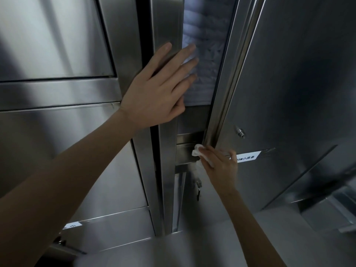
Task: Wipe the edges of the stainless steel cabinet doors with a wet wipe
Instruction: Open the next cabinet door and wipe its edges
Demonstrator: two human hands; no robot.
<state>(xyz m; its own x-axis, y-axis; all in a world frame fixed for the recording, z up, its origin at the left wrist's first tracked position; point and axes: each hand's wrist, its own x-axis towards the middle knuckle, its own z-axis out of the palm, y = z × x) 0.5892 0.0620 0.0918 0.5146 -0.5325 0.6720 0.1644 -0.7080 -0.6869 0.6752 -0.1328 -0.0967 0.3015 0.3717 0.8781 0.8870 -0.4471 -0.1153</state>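
Note:
A stainless steel cabinet door point(289, 83) stands open on the right, its rounded vertical edge point(227, 89) running down the middle of the view. My right hand point(219, 162) grips a crumpled white wet wipe point(197, 151) and presses it against the bottom of that edge. My left hand point(159, 87) lies flat with straight fingers on the steel centre post point(167, 26), its fingertips reaching over the opening. Inside the opening sit stacked white folded linens point(208, 54).
Closed steel doors point(54, 45) fill the left side. A white label with writing point(247, 157) and a small lock point(240, 132) sit on the open door. A key hangs from a lower lock point(198, 187). Pale floor point(192, 247) lies below.

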